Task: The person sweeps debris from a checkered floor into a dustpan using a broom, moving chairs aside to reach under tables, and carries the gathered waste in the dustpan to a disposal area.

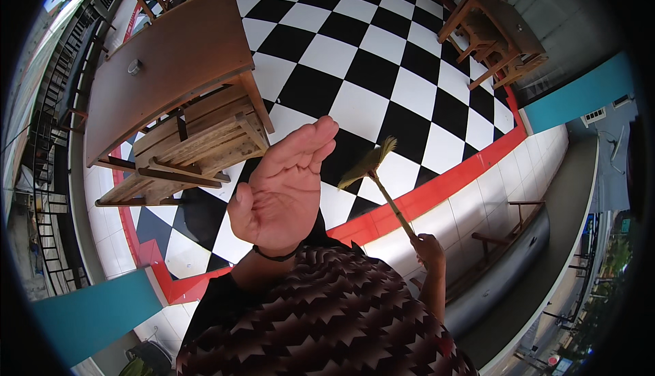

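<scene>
My left hand is raised in front of me, palm up and flat, fingers together and stretched out, holding nothing; a black band sits on its wrist. My right hand is lower, at the right, closed around the thin handle of a small broom. The broom's straw head points away from me and rests on or just above the black and white checkered floor.
A brown wooden table with a small round metal object on it stands at the left, wooden chairs tucked beneath. Another wooden table stands far right. A red border and white tiled step edge the floor.
</scene>
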A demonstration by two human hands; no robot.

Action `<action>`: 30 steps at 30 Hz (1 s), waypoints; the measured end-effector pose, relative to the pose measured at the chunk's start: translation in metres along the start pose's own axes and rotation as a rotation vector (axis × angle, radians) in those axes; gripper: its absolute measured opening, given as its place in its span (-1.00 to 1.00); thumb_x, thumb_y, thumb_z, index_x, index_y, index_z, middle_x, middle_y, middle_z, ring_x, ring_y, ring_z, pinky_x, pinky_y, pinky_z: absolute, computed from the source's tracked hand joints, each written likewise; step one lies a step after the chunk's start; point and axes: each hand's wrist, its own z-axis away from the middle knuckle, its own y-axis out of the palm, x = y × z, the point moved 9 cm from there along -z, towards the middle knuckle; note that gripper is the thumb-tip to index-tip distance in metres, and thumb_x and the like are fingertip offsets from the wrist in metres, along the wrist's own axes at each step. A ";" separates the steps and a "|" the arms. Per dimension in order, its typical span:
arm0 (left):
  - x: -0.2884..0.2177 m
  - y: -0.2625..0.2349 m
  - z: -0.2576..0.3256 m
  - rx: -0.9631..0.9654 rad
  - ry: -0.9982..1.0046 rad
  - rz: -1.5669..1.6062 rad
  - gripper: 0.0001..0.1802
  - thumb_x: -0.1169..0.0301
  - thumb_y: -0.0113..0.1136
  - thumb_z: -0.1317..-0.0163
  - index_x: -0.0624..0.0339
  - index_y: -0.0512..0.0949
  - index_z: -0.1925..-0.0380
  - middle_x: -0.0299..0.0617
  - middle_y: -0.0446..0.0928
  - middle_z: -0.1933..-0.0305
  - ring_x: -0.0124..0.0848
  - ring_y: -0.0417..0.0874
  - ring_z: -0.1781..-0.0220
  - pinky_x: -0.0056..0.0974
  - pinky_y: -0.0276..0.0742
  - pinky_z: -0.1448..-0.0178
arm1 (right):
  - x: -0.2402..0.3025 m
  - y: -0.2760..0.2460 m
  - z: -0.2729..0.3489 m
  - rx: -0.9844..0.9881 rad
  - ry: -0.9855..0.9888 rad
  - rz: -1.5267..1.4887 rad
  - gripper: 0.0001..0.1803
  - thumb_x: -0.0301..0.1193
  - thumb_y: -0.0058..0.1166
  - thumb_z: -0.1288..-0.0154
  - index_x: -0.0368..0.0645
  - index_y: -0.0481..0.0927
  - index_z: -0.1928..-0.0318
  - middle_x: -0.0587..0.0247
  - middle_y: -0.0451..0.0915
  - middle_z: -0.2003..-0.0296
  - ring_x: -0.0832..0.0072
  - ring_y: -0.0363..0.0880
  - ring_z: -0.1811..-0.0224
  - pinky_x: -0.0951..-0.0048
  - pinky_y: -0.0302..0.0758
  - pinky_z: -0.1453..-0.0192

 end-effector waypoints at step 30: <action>0.243 -0.395 -0.672 0.117 -0.056 -0.201 -0.08 -0.17 -0.40 -0.27 0.39 -0.26 -0.35 0.14 -0.36 -0.46 -0.09 -0.37 -0.51 -0.11 -0.43 -0.49 | 0.648 -0.388 -0.552 0.141 0.044 0.505 -0.35 0.16 -0.02 -0.17 -0.28 0.59 0.50 0.11 0.53 0.64 0.33 0.57 0.63 0.30 0.52 0.52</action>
